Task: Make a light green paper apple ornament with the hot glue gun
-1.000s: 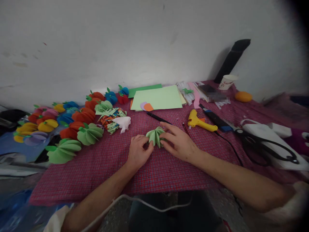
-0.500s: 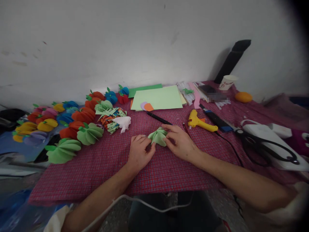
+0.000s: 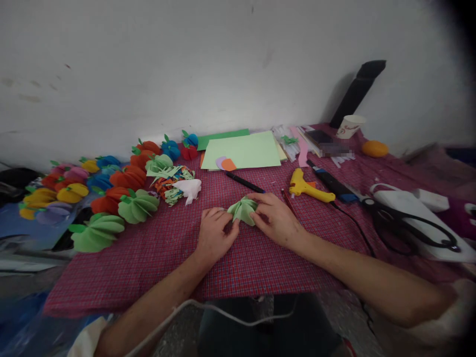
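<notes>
A light green folded paper pumpkin [image 3: 243, 210] with fanned layers rests at the middle of the table, between my two hands. My left hand [image 3: 216, 232] pinches its left edge with thumb and fingers. On the other side, my right hand [image 3: 277, 218] grips the right edge, its fingers curled over the top folds. Parts of the paper under my fingertips are hidden. Just beyond lies a black pen [image 3: 245, 182]. A yellow glue gun [image 3: 310, 187] lies to the right of my right hand.
Several finished paper pumpkins [image 3: 137, 206] crowd the left side, beside paper scraps [image 3: 173, 186] and a tissue [image 3: 190, 190]. Green paper sheets [image 3: 245, 151] lie at the back. Rightward are a blue-black cutter [image 3: 332, 183], scissors [image 3: 394, 223], an orange fruit [image 3: 375, 148] and a paper cup [image 3: 350, 127].
Almost nothing differs. Both hands keep hold of the green paper pumpkin in the same spot, with only a slight shift of the right fingers.
</notes>
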### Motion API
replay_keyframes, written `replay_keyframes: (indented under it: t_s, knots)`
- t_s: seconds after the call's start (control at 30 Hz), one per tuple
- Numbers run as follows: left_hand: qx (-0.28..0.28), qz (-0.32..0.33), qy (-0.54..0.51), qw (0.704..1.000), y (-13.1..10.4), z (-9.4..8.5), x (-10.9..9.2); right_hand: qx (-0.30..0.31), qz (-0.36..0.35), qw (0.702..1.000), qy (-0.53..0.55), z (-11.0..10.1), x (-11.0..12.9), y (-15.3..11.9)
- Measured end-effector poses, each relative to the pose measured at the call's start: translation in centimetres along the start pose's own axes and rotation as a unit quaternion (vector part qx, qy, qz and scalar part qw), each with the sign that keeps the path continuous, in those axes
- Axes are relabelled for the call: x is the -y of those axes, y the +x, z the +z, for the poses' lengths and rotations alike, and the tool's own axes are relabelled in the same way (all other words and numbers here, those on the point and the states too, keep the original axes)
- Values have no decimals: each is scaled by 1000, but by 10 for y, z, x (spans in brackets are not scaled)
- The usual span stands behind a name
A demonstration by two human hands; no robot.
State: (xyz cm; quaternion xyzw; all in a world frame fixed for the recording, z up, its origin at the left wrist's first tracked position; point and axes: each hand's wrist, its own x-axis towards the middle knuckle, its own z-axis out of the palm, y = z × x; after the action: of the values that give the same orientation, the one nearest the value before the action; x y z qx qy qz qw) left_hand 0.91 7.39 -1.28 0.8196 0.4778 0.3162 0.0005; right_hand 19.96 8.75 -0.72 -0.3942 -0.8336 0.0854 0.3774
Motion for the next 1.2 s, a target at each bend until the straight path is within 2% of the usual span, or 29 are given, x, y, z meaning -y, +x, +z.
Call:
replay_keyframes:
  t_s: [0.2,0.47,0.73,1.07,1.2]
  knots:
    - [11,-12,-5,1000,1,0,1,-11,3,1000,3,2,-1,0]
    - [26,-29,-14,999,2,0,1,24,-13,1000,6,-4,8,-1]
    - [43,-16,-42,998,2,-3,1,35,-49,998,7,-2,5,-1]
    - [12,-13,-38,999,0,1,2,42,-60,997,14,-1,5,-4]
    - [-1,-21,-28,999,0,1,3,29,-39,999,16,-1,3,-1]
